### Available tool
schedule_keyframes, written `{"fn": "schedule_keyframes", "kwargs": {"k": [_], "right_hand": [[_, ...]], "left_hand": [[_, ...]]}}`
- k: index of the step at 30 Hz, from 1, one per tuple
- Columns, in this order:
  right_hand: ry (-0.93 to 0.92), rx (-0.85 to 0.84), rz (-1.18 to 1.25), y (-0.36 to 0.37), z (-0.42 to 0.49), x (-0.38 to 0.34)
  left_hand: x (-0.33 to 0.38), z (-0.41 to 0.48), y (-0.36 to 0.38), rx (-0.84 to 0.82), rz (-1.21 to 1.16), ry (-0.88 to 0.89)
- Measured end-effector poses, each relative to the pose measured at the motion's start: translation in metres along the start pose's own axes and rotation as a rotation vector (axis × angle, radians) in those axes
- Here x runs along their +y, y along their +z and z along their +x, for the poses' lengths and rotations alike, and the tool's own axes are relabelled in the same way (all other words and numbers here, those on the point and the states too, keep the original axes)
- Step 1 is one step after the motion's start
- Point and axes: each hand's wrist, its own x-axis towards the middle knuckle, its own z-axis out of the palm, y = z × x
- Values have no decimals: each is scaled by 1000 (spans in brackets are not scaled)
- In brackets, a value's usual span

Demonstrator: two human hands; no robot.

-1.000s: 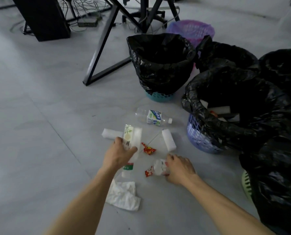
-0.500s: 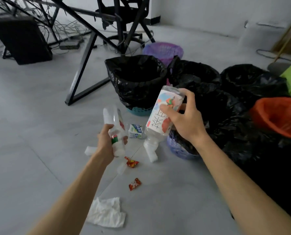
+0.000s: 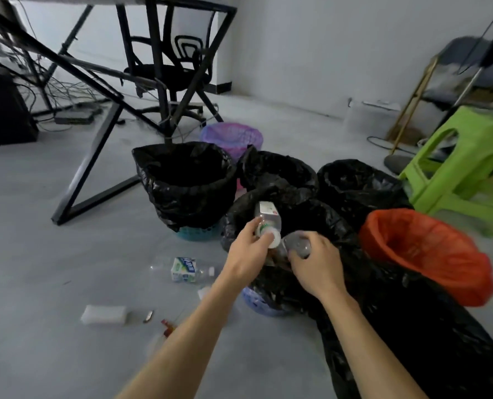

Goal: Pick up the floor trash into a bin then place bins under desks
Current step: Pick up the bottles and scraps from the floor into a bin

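My left hand [image 3: 246, 256] grips a clear plastic bottle [image 3: 266, 218] by its white-capped end, over the mouth of a black-bagged lilac basket bin [image 3: 264, 305]. Beside it my right hand [image 3: 315, 264] holds a second clear bottle [image 3: 298, 244] base-up over the same bin. On the floor to the left lie a clear bottle with a blue-green label [image 3: 184, 269], a white foam block [image 3: 103, 314], a small dark scrap [image 3: 148, 316] and a red wrapper [image 3: 167, 329] partly hidden by my left forearm.
Several more bins crowd around: a black-bagged teal one [image 3: 186, 180], a pink-lined one [image 3: 231, 138], two black-bagged ones [image 3: 278, 171] [image 3: 357, 182] and an orange-lined one [image 3: 429, 254]. A black desk frame [image 3: 92, 156], office chair [image 3: 179, 73] and green stool [image 3: 466, 168] stand behind.
Both hands lifted bottles off the floor and carried them right, over the lilac bin. My view rose and turned toward the bins; the crumpled tissue dropped out of view.
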Motion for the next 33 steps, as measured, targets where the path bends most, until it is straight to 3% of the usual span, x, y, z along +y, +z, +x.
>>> {"fn": "schedule_keyframes", "kwargs": {"k": [2,4,6,10,20,23,27,30,33], "right_hand": [[-11,-240,-138,5,-9,5],[-58,-416,-365,14,-17,8],[-118,-448,-530,23,-23,11],[-169,-383,-422,17,-31,1],[-97,-987,-532,-3,-48,-28],[-84,-1033,-565,-6,-52,-37],[-301,-688,-494,8,-61,-72],[-617,-366,-317,50,-86,-100],[-735,-392,-160,109,-110,-108]], "left_hand": [[-29,-5,-2,51,458,168],[-53,-14,-7,-27,798,242],[-68,-16,-12,-68,981,265],[-70,-21,-20,68,1033,386],[-81,-76,-65,0,940,599],[-91,-83,-92,97,879,387],[-124,-86,-138,138,872,-37],[-166,-100,-171,19,941,-343],[-207,-131,-186,-141,1016,-577]]}}
